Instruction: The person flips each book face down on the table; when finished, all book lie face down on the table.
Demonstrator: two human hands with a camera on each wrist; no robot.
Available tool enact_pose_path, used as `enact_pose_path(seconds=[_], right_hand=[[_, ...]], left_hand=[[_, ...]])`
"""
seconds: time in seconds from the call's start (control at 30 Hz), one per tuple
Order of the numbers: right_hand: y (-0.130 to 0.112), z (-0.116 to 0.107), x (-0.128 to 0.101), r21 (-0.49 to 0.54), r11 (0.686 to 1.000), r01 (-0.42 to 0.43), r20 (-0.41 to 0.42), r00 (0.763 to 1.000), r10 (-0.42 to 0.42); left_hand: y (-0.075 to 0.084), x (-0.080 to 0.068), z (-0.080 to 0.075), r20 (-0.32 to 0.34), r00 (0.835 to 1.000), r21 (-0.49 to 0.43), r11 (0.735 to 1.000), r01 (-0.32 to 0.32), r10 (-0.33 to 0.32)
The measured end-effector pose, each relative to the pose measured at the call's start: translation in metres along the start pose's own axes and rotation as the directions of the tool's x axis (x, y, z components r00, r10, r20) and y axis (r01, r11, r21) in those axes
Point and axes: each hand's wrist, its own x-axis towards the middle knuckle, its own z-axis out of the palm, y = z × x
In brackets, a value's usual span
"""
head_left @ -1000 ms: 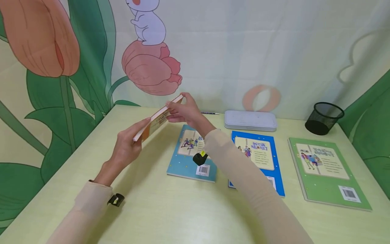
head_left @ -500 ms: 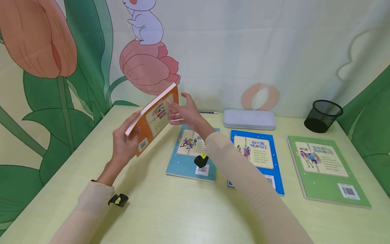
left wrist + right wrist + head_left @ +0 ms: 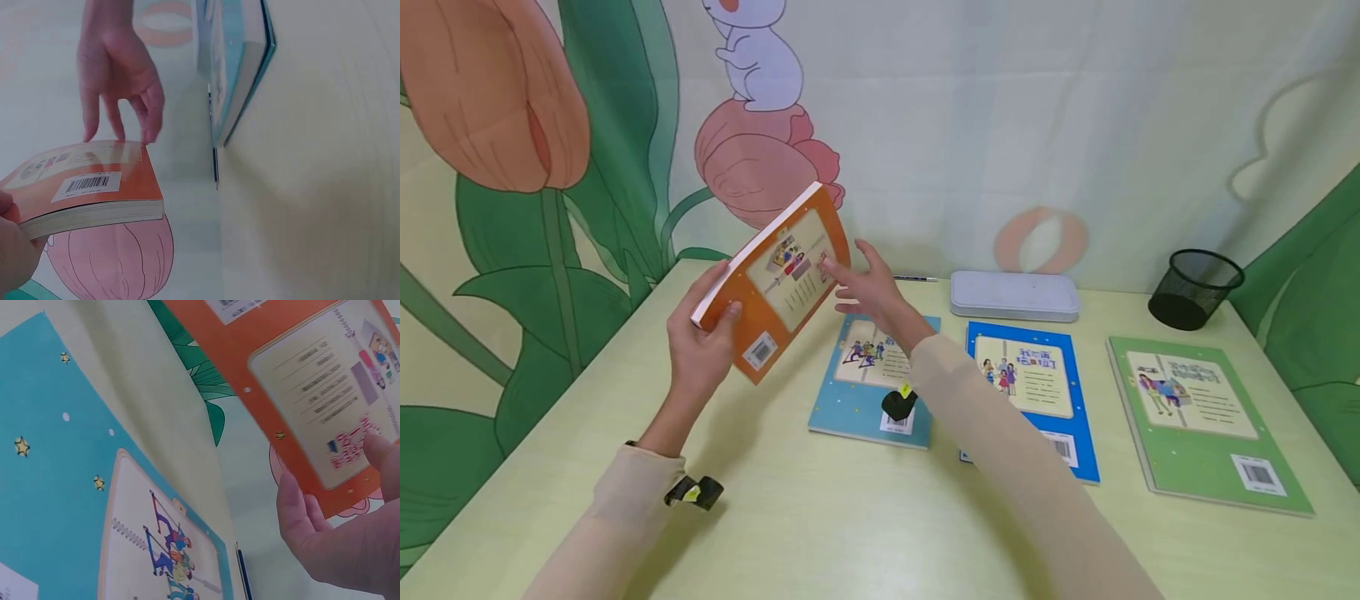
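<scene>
My left hand (image 3: 700,346) grips the orange book (image 3: 790,275) by its lower left corner, thumb on the cover with the barcode. The book is raised and tilted over the left part of the table, its picture panel facing me. At the book's right edge, my right hand (image 3: 876,292) has its fingers spread, the thumb overlapping the cover in the head view. The left wrist view has those right-hand fingers (image 3: 115,119) pointing straight at the far edge of the orange book (image 3: 87,175). The right wrist view shows the right thumb (image 3: 378,453) in front of the cover.
On the table (image 3: 805,525) lie a light blue book (image 3: 842,408), a blue book (image 3: 1082,417) partly under the right sleeve, and a green book (image 3: 1195,458). Behind them are a pen (image 3: 917,277), a grey pencil case (image 3: 1015,294) and a black mesh pen holder (image 3: 1195,292) before a printed curtain.
The orange book has tipped up from nearly edge-on, so its barcode cover faces me. My right hand has let go of its far end, while the left has kept its grip.
</scene>
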Motion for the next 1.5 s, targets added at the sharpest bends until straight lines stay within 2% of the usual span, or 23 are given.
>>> enact_pose_path(seconds=[0.13,0.37,0.67,0.77,0.9,1.2,1.5], right_hand=[[0.007,0.002,0.003,0.016,1.000,0.001,0.018,1.000,-0.002],[0.018,0.005,0.006,0.198,0.980,0.026,0.106,0.993,-0.048],[0.027,0.005,0.007,0.328,0.943,0.047,0.128,0.987,-0.094],[0.030,0.003,0.007,0.340,0.938,0.062,0.121,0.987,-0.109],[0.033,0.002,0.006,0.342,0.936,0.080,0.106,0.987,-0.123],[0.034,0.000,0.004,0.338,0.938,0.080,0.073,0.991,-0.110],[0.029,-0.004,0.005,0.282,0.953,0.112,0.056,0.990,-0.133]], left_hand=[[0.004,0.001,-0.001,-0.047,0.999,-0.045,0.999,0.003,-0.005],[0.007,0.001,0.000,-0.068,0.996,-0.107,0.993,0.043,-0.051],[0.010,0.001,-0.001,-0.112,0.989,-0.188,0.979,0.077,-0.100],[0.011,0.001,-0.001,-0.114,0.987,-0.207,0.974,0.088,-0.114],[0.013,0.002,-0.001,-0.100,0.985,-0.218,0.969,0.115,-0.139],[0.016,0.004,-0.002,-0.033,0.986,-0.139,0.977,0.160,-0.166],[0.016,0.008,-0.017,0.084,0.989,-0.007,0.993,0.122,-0.121]])
